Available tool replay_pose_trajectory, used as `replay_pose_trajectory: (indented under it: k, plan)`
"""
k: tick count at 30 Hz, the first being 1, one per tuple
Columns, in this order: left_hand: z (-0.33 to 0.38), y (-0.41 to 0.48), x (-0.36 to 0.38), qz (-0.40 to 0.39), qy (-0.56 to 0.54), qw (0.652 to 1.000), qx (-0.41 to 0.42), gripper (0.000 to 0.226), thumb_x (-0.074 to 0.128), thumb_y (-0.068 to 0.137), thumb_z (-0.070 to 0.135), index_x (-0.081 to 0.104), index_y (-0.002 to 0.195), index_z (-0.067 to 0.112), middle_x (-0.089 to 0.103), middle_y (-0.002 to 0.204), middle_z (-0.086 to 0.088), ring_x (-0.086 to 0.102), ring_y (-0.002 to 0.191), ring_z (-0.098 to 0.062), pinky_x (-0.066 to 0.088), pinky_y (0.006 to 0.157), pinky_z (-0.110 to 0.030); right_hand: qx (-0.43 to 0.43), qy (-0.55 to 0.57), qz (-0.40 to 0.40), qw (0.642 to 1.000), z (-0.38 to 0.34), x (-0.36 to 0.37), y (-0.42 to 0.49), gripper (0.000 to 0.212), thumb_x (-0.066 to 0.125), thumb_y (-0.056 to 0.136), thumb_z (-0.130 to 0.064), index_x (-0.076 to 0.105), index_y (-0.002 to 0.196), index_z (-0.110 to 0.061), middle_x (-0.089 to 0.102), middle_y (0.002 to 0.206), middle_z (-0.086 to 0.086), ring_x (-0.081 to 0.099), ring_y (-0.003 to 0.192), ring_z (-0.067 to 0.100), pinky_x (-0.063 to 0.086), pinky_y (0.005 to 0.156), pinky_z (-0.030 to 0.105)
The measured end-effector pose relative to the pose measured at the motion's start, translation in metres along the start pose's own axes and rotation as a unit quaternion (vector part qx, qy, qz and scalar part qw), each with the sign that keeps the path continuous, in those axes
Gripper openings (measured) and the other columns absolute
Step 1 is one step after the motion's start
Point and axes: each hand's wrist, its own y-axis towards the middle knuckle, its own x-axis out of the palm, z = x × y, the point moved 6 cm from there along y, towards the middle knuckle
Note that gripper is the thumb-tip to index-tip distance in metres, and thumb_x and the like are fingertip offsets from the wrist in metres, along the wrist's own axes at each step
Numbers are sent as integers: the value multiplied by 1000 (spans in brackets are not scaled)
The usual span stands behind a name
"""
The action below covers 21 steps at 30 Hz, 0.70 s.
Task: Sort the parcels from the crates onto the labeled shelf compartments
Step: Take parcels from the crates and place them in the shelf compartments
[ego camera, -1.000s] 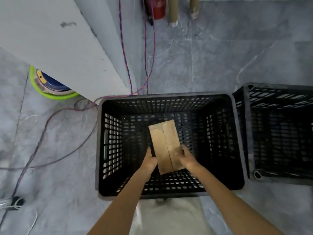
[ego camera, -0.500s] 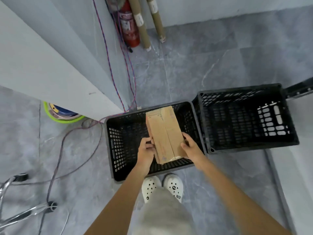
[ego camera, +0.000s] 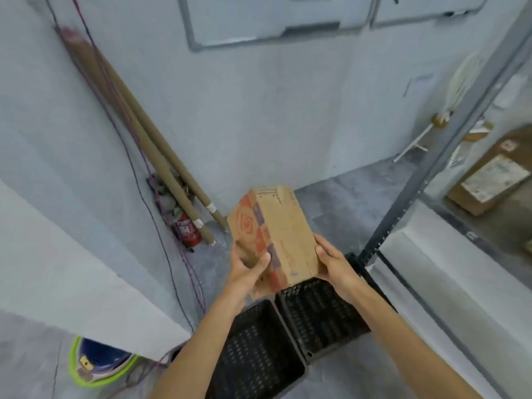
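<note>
Both hands (ego camera: 290, 269) have lifted the parcel (ego camera: 283, 231) clear of the crates (ego camera: 288, 335).

Bare left hand (ego camera: 247, 272) and bare right hand (ego camera: 335, 264) are showing.
The left forearm (ego camera: 205, 341) and right forearm (ego camera: 401, 335) are running uncovered to the view's lower edge; blur is softening finer detail.

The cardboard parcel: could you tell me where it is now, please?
Head view, centre: the cardboard parcel is held between the left hand and right hand, above the black crates.
</note>
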Motion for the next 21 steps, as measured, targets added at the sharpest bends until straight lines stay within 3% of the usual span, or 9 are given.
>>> replay_pose_trajectory:
  k: [2, 3, 7, 10, 13, 16, 19, 21]
  plan:
    - [41, -3, 14, -12, 10, 1000, -12, 123, 79, 54, 54, 6, 150, 27, 33, 150, 0, 38, 133, -19, 38, 107, -41, -46, -16, 31, 998, -47, -16, -13, 35, 33, 103, -22, 46, 136, -25, 58, 120, -3, 58, 95, 5, 51, 71, 25]
    - [62, -5, 20, -15, 15, 1000, -10, 124, 79, 58, 52, -2, 150, 28, 29, 152, -1, 35, 136, -22, 35, 109, -44, -75, -27, 48, 996, -69, -24, -21, 35, 34, 103, -23, 45, 136, -23, 57, 122, -2, 58, 97, 7, 51, 70, 23]
    - [129, -15, 50, -54, 15, 997, 55, 118, 78, 65, 40, -5, 149, 31, 33, 150, -9, 40, 132, -25, 37, 107, -47, -198, -116, 107, 967, -137, -50, -57, 40, 43, 100, -29, 45, 138, -18, 57, 126, -5, 55, 115, 11, 49, 93, 27]
    - [167, -31, 77, -69, 25, 988, 132, 106, 78, 73, 23, 4, 149, 27, 40, 139, -5, 45, 127, -23, 42, 103, -44, -214, -188, 168, 944, -165, -62, -86, 76, 53, 85, -61, 28, 146, -24, 43, 136, -7, 45, 124, 11, 41, 105, 41]
    - [191, -47, 101, -74, 44, 978, 190, 106, 83, 66, 32, 13, 146, 32, 37, 145, -5, 44, 129, -20, 43, 104, -45, -170, -222, 181, 943, -177, -74, -109, 109, 57, 71, -74, 0, 152, -27, 21, 148, -2, 26, 139, 20, 31, 112, 40]
    - [203, -58, 119, -86, 55, 969, 225, 104, 83, 64, 38, 19, 146, 31, 37, 143, 3, 45, 126, -17, 46, 100, -44, -164, -144, 159, 963, -180, -97, -130, 112, 65, 66, -70, -1, 150, -36, 20, 153, -6, 31, 138, 19, 37, 109, 40]
    - [214, -68, 132, -122, 20, 960, 251, 75, 74, 79, 28, 33, 142, 24, 50, 134, 2, 58, 105, -13, 55, 79, -32, -185, 19, 155, 970, -179, -123, -151, 85, 65, 78, -50, 18, 147, -37, 51, 137, -1, 61, 110, 15, 53, 81, 31]
    - [215, -70, 144, -200, -6, 952, 230, 59, 72, 79, 28, 45, 131, 26, 56, 129, 0, 62, 103, -15, 56, 80, -34, -194, 76, 149, 967, -171, -138, -162, 77, 67, 80, -49, 26, 144, -36, 63, 123, 0, 67, 101, 16, 54, 80, 34]
